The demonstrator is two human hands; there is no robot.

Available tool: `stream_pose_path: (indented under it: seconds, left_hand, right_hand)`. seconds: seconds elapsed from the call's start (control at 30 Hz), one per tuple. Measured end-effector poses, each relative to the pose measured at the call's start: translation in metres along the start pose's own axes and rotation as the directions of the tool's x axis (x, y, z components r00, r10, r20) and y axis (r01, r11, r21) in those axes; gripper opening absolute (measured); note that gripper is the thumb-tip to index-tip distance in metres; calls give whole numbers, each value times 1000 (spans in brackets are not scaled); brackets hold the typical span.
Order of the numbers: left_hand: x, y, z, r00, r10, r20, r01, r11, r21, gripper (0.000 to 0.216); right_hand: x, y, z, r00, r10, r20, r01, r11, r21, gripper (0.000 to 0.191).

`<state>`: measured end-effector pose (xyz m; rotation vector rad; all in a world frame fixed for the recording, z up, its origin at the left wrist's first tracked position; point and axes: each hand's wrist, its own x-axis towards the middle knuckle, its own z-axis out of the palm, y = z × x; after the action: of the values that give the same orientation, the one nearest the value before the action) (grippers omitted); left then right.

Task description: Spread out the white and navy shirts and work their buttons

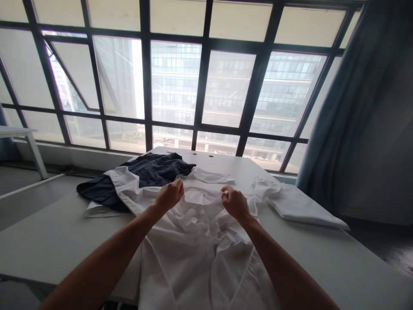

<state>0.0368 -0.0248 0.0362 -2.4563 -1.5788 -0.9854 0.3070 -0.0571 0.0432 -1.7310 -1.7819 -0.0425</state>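
A white shirt (193, 249) lies spread over the table, its collar end away from me and its lower part hanging toward me. My left hand (169, 196) is closed on the left side of the collar. The right side of the collar is pinched between the fingers of my right hand (235, 202). Between both hands the collar edge is stretched and slightly lifted. One white sleeve reaches left over a dark navy garment (158, 168), which is crumpled behind my left hand.
The white table (322, 254) extends to both sides. At its right lies a folded white garment (303, 204). Large framed windows (176, 82) stand behind, with a blue-grey curtain (338, 116) at right. Another white table (19, 131) is at far left.
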Motion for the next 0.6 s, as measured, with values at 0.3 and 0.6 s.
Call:
stream_pose_path:
  seconds: [0.3, 0.6]
  left_hand:
    - [-6, 25, 1, 978, -108, 181, 195, 788, -583, 42]
    - [-2, 2, -13, 999, -42, 2, 42, 980, -196, 38]
  right_hand:
    - [-9, -14, -3, 869, -157, 469, -271, 642, 717, 62]
    - [2, -8, 18, 962, 42, 268, -241, 585, 774, 34]
